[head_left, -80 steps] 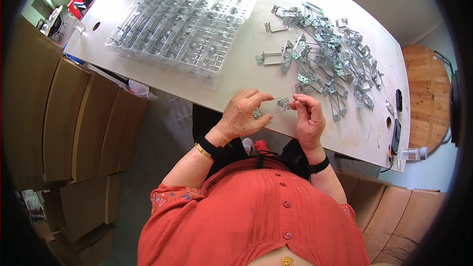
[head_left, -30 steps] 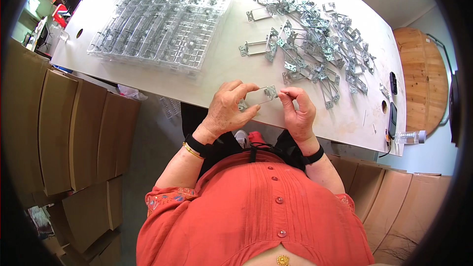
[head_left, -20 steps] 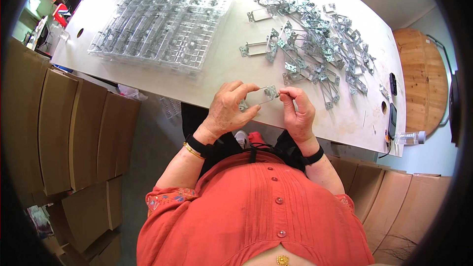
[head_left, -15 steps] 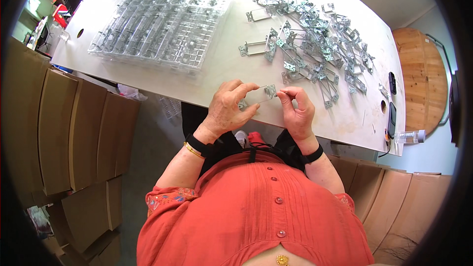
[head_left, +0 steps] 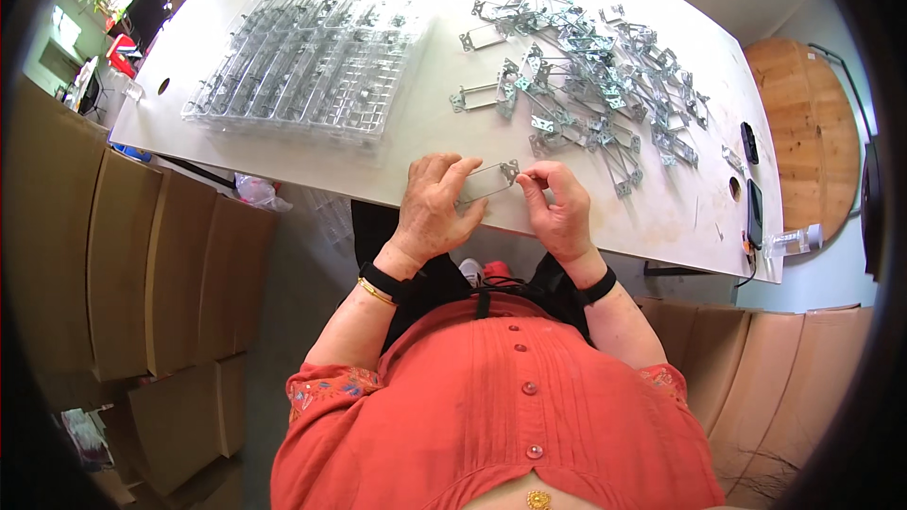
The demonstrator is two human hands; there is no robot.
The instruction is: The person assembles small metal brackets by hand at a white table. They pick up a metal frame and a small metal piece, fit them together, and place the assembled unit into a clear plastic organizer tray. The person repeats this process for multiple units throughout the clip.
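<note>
A small metal bracket [head_left: 508, 171], with thin rods and a holed plate at its right end, is held just above the table's near edge. My left hand [head_left: 433, 206] grips its left end, which is mostly covered by the fingers. Thumb and forefinger of my right hand [head_left: 559, 212] are pinched at the holed plate; whether they also hold a small part is too small to tell. Beyond my right hand lies a loose pile of similar metal brackets [head_left: 595, 71]. Clear plastic trays [head_left: 387, 123], stacked and divided into compartments with metal parts inside, are at the far left.
The white table [head_left: 425, 146] has a phone [head_left: 754, 212], another black device [head_left: 749, 142] and a clear bottle [head_left: 794, 242] at its right edge. Cardboard boxes [head_left: 175, 264] stand left of me, with more boxes [head_left: 756, 373] at the right. A round wooden board [head_left: 803, 132] leans behind.
The view has shifted slightly. My right hand and the bracket's plate end have come a little to the left, toward my left hand. Both grips look the same.
</note>
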